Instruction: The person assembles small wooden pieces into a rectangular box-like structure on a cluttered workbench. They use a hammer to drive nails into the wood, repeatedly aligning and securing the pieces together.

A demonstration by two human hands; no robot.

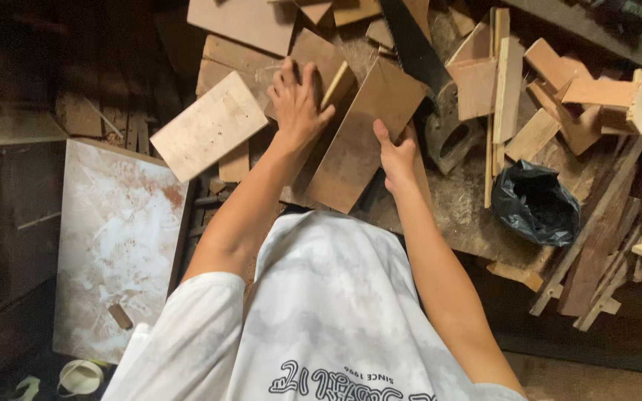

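Note:
My right hand [397,156] grips the lower edge of a flat brown board [362,126], thumb on its face, and holds it tilted over the wood pile. My left hand [296,100] reaches into the pile just left of that board. Its fingers lie over a brown offcut [321,52], and its thumb and forefinger pinch a thin pale wooden strip [338,82]. A pale plywood rectangle [208,126] lies tilted just left of my left wrist. My white patterned shirt fills the bottom of the view.
A handsaw [429,82] with a dark blade lies right of the brown board. Several wood offcuts [581,96] and long battens are heaped at the right, beside a crumpled black plastic bag [535,202]. A stained white panel [117,238] lies at the left, a tape roll [79,375] below it.

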